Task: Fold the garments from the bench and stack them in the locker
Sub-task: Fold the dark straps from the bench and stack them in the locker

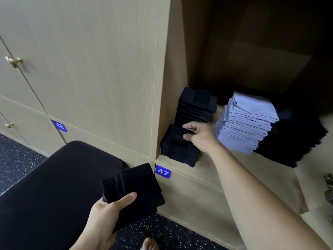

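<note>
Right hand (200,136): reaches into the open locker, thumb and curled fingers pinching the top layer of the front black stack (178,150).
Front black stack: folded dark pieces at the locker's front left corner, against the left wall.
Rear black stack (196,105): taller, directly behind the front one, touching it.
Left hand (108,213): grips a folded black garment (138,184), thumb across its top face, fingers hidden beneath.
Folded black garment: held outside the locker, below its opening, beside the end of the bench (54,186).
Light blue stack (246,123): tall pile of folded pieces just right of the right hand, leaning slightly.
Dark pile (297,138): right of the blue stack, touching it, details lost in shadow.
Locker (225,168): pale wood, door open, number plate 47 (163,171) on its lower front edge.
Neighbouring door: shut, number plate 48 (60,125) below it, brass knob (14,61) further left.
Floor (14,156): dark, speckled white.
</note>
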Tool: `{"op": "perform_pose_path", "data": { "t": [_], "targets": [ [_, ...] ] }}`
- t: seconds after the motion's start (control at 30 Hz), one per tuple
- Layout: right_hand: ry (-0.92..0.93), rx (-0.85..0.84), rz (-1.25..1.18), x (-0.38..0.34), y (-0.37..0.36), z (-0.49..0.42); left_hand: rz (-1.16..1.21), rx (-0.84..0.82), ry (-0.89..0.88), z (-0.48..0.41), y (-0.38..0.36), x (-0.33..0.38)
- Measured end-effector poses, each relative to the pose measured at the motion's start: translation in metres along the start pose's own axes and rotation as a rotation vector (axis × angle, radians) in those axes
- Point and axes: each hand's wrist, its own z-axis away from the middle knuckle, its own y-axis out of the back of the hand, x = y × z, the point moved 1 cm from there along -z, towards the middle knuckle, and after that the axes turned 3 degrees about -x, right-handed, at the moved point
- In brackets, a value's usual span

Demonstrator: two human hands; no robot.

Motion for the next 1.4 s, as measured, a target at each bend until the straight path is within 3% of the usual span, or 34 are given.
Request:
{"op": "perform_pose_path", "data": {
  "t": [0.2,0.43,0.67,0.83,1.07,1.4],
  "targets": [
    [0.010,0.051,0.060,-0.005,-0.002,0.007,0.010,-0.012,-0.005,0.004,0.000,0.001],
    [0.137,0.298,0.128,-0.052,0.010,0.083,0.021,-0.056,-0.055,0.035,-0.008,0.017],
    [0.057,0.008,0.064,-0.069,-0.024,0.184,0.033,-0.134,-0.119,0.077,-0.024,0.028],
    [-0.017,-0.136,-0.185,-0.091,-0.022,0.205,0.015,-0.128,-0.164,0.099,-0.026,0.026],
    [-0.092,-0.030,-0.436,-0.087,-0.031,0.216,0.057,-0.022,-0.229,0.102,-0.035,0.026],
    [-0.020,0.096,-0.377,-0.065,-0.035,0.182,0.135,-0.124,-0.197,0.075,-0.046,0.025]
  ]
}}
